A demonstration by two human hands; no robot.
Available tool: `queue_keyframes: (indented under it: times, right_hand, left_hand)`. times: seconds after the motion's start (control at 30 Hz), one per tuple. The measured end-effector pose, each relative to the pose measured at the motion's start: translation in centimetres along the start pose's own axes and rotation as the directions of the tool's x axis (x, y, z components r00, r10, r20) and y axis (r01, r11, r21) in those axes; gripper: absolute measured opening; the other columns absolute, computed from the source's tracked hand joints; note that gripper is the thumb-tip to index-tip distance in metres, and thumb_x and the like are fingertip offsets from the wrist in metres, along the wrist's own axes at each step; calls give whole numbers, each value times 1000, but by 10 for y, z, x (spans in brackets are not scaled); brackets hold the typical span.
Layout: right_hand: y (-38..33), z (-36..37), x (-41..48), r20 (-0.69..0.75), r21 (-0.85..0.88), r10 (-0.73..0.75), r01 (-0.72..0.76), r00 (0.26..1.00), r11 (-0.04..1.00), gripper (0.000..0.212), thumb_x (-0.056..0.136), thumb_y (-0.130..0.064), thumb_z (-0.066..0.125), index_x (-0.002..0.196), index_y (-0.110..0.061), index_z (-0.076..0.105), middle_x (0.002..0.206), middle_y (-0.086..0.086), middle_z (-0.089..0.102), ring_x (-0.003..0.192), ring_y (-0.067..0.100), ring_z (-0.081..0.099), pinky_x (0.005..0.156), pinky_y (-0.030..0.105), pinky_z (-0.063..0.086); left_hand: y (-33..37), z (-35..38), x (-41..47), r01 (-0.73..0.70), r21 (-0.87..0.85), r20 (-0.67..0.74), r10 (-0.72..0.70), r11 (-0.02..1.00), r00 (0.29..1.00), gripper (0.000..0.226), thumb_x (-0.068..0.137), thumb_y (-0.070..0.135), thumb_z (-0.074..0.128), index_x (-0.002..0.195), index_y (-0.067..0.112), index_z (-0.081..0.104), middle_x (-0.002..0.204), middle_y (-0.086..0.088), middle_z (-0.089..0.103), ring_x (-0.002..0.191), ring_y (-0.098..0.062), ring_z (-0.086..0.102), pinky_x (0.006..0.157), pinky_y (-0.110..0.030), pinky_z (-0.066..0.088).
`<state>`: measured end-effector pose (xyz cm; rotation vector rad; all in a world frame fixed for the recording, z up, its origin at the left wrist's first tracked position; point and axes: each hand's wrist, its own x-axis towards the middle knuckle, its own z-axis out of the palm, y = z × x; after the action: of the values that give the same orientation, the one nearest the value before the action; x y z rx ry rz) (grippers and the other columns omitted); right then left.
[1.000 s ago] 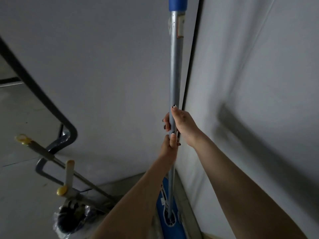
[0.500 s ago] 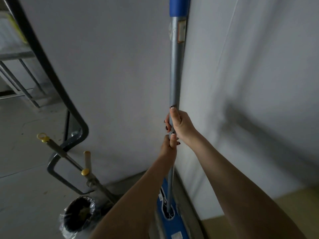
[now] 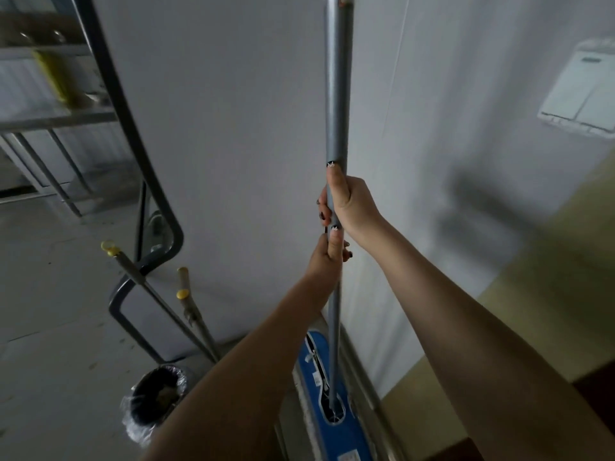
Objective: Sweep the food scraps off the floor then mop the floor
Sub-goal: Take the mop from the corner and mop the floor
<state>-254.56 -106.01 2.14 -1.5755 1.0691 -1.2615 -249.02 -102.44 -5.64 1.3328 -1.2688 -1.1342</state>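
The person holds the mop handle (image 3: 336, 94), a grey metal pole, upright in front of a pale wall (image 3: 233, 128), with both hands one above the other. The right hand (image 3: 353, 204) is the upper one: its fingers (image 3: 323, 207) are curled round the pole from behind, the dark-painted nails show on the left side of the pole, and the thumb lies straight up along it. The left hand (image 3: 325, 261) grasps the pole directly below, touching the right hand, with its thumb also pointing up along the metal. Both grips are closed on the handle. The pole goes down between the two forearms to the mop head (image 3: 336, 427), a flat blue pad that lies on the floor (image 3: 50, 311) at the floor's edge, just beside the foot of the wall, with its long side along the wall. To the left of the mop head, near the same edge, stands a round dark bin (image 3: 156, 397) with a clear plastic liner folded over its rim. Behind the bin, two thin poles with yellow ends (image 3: 146, 284) lean tilted against the wall. A metal shelf rack (image 3: 50, 118) stands further back at the left, blurred. High on the wall at the right hangs a white box (image 3: 582, 94); what it is, I cannot tell.
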Motion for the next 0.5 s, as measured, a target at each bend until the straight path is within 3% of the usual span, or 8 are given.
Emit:
queue_keyframes:
  times: [0.23, 0.33, 0.5]
  right_hand:
    - [-31, -22, -67, 41, 38, -43, 41, 998, 998, 57, 98, -45, 40, 52, -11, 43, 35, -6, 46, 33, 6, 47, 41, 15, 43]
    - [-47, -25, -95, 79, 25, -51, 49, 996, 998, 58, 87, -59, 42, 49, -14, 44, 36, -4, 47, 34, 10, 50, 45, 25, 46]
    - [-70, -13, -136, 134, 5, -59, 59, 989, 998, 65, 66, -79, 41, 49, -16, 47, 38, -1, 52, 36, 16, 55, 43, 27, 47]
  left_hand:
    - [13, 34, -75, -49, -67, -114, 41, 997, 993, 50, 100, 41, 19, 108, 2, 50, 85, -3, 47, 67, -3, 46, 62, -12, 38]
    - [25, 42, -111, -76, -102, -179, 57, 992, 982, 44, 101, 39, 19, 96, 5, 47, 80, -3, 47, 67, -7, 47, 67, -16, 41]
    - [34, 35, -163, -105, -88, -281, 77, 990, 957, 46, 102, 37, 18, 74, 12, 45, 68, -2, 45, 60, -9, 44, 52, -4, 40]
